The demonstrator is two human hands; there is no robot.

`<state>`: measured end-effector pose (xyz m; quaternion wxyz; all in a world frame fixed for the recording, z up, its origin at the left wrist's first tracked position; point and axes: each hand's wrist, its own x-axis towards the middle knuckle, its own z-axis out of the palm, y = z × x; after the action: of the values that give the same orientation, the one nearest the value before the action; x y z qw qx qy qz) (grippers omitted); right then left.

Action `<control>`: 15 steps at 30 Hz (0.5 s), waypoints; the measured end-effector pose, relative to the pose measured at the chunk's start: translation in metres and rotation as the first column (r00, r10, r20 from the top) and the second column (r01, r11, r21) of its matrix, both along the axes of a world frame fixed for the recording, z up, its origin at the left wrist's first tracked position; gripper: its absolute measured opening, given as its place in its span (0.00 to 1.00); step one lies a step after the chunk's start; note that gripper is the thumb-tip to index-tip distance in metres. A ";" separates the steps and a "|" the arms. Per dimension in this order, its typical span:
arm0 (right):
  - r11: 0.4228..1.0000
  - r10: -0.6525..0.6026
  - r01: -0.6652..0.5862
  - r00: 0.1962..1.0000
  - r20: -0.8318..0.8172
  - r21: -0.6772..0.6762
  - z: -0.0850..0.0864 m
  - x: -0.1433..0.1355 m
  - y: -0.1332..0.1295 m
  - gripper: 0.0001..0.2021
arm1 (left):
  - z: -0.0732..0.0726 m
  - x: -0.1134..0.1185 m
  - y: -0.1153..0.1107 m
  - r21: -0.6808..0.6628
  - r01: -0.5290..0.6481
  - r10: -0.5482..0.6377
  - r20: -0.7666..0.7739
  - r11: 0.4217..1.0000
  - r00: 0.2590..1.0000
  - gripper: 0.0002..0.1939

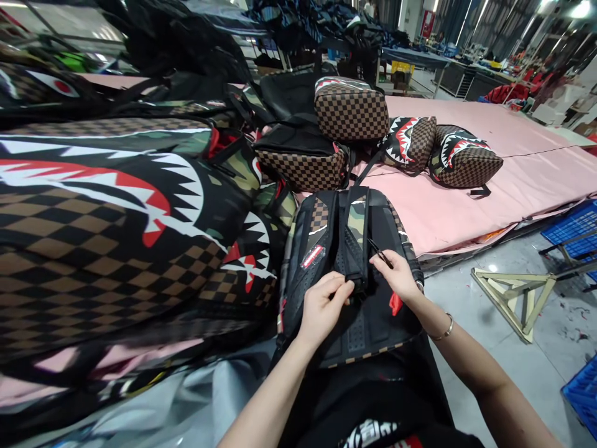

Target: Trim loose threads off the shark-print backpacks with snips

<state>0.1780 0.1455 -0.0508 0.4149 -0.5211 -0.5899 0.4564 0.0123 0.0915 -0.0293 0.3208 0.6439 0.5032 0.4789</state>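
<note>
Backpack point(383, 326), one: lies strap side up, beside pink tabletop point(527, 143). Left hand point(324, 305): fingers pinch a black strap fitting point(357, 283). Right hand point(395, 274): fingers grip a slim dark tool point(379, 251).

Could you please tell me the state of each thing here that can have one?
Black padded rectangular backpack: back facing up.
Left hand: grip closed at padded black strap.
Right hand: grip closed on slim black tool.
Tool: open or shut unclear.
Rightmost brown-and-black checkered shark-print backpack: lying on pink table.
</note>
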 end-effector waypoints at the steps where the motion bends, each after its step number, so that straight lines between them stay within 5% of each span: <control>1: 0.998 -0.022 0.020 0.999 0.026 0.054 -0.002 0.004 -0.004 0.14 | 0.003 0.001 0.002 -0.113 -0.006 0.014 0.064 0.994 0.998 0.21; 6: 0.961 -0.082 0.042 0.987 0.137 0.273 -0.003 0.023 -0.026 0.14 | 0.008 0.005 0.009 -0.503 0.053 0.181 0.405 0.863 0.896 0.22; 10: 0.866 -0.121 -0.054 0.942 0.313 0.497 0.002 0.030 -0.037 0.11 | 0.008 0.006 0.012 -0.586 0.092 0.219 0.437 0.805 0.872 0.20; 15: 0.787 -0.074 -0.226 0.889 0.452 0.574 0.008 0.030 -0.039 0.10 | 0.010 0.008 0.011 -0.586 0.085 0.218 0.426 0.806 0.878 0.19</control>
<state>0.2081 0.1064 -0.0432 0.3931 -0.4247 -0.8061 0.1236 0.0204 0.1022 -0.0198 0.5996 0.3567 0.5552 0.4527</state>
